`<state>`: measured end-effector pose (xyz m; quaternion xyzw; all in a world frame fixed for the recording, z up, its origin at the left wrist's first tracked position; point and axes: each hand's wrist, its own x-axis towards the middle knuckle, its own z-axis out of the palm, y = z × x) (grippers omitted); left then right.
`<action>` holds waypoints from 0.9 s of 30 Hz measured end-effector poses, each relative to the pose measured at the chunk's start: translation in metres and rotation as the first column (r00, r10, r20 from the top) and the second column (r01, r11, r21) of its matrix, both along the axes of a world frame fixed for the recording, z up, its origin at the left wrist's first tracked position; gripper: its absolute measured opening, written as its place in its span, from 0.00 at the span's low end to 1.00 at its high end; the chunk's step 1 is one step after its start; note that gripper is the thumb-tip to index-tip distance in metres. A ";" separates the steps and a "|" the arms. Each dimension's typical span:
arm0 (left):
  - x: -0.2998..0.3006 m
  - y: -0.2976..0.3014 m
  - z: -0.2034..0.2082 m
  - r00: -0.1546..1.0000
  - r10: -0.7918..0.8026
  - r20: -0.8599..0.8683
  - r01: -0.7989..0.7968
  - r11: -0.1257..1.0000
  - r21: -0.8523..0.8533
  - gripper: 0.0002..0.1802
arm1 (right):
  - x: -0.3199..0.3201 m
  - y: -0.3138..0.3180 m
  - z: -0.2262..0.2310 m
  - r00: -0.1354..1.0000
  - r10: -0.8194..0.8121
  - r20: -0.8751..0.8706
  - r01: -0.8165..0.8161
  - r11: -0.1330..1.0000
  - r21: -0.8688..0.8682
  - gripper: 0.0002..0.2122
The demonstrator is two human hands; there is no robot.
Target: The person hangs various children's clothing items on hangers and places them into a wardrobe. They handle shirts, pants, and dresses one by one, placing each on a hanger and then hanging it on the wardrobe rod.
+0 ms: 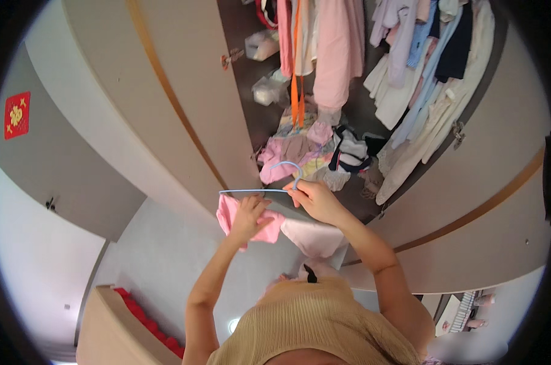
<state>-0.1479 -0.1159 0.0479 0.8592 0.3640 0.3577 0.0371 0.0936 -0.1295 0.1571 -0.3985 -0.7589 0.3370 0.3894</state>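
My right hand [315,199] pinches a light blue clothes hanger [251,191] just below its curved hook. The bar of the hanger reaches left, and a pink garment [225,211] hangs down from that side. Over the garment lies my left hand [249,218], its fingers apart and the fingertips close to the bar. Part of the garment is hidden behind this hand. Just right of it, a pale pink cloth [312,238] drapes over the front edge of the wardrobe.
Ahead stands an open wardrobe with a heap of folded clothes [297,149] at its bottom. Hanging clothes [339,55] fill its upper part, and more garments [430,79] hang at the right. Wardrobe doors [166,79] flank it. A box with red trim [117,322] stands lower left.
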 end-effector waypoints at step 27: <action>0.179 0.087 0.174 0.645 -0.564 0.515 0.725 0.665 -0.179 0.18 | 0.159 0.138 0.305 0.742 -0.663 -0.094 0.616 0.620 0.486 0.15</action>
